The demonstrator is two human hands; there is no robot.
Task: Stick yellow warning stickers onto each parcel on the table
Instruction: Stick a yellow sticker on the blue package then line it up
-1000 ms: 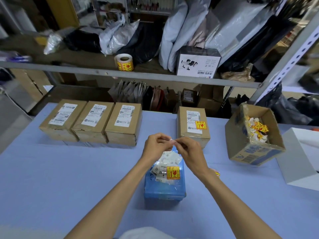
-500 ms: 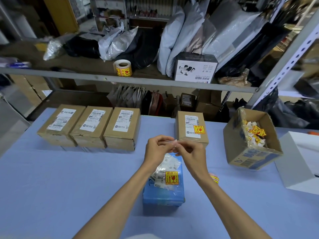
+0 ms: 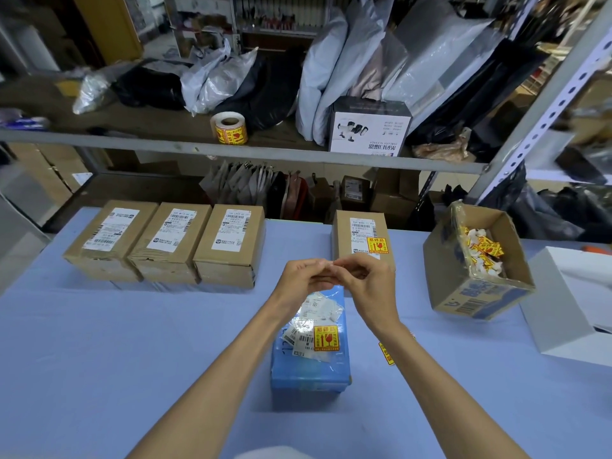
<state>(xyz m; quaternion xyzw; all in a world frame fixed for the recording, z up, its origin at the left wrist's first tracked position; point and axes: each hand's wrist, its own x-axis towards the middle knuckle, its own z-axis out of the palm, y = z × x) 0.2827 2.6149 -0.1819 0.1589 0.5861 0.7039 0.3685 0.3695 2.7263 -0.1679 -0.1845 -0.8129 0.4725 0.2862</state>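
My left hand (image 3: 304,279) and my right hand (image 3: 367,283) meet fingertip to fingertip above the blue parcel (image 3: 311,369). Both pinch a small pale scrap that the fingers mostly hide. The blue parcel carries a yellow warning sticker (image 3: 326,338) beside its crumpled white labels. Behind my hands a brown parcel (image 3: 344,246) also bears a yellow sticker (image 3: 377,245). Three brown parcels (image 3: 165,240) stand side by side at the back left, showing only white shipping labels. A strip of yellow stickers (image 3: 386,352) lies on the table by my right wrist.
The open carton (image 3: 477,293) at the right holds sticker scraps. A white box (image 3: 563,309) sits at the far right edge. On the shelf behind the blue table (image 3: 99,342) stands a roll of yellow stickers (image 3: 229,128), among bags and a printed box.
My hands have stayed together over the blue parcel, the fingers curling closer around the scrap. The view has tilted slightly; the parcels have not moved.
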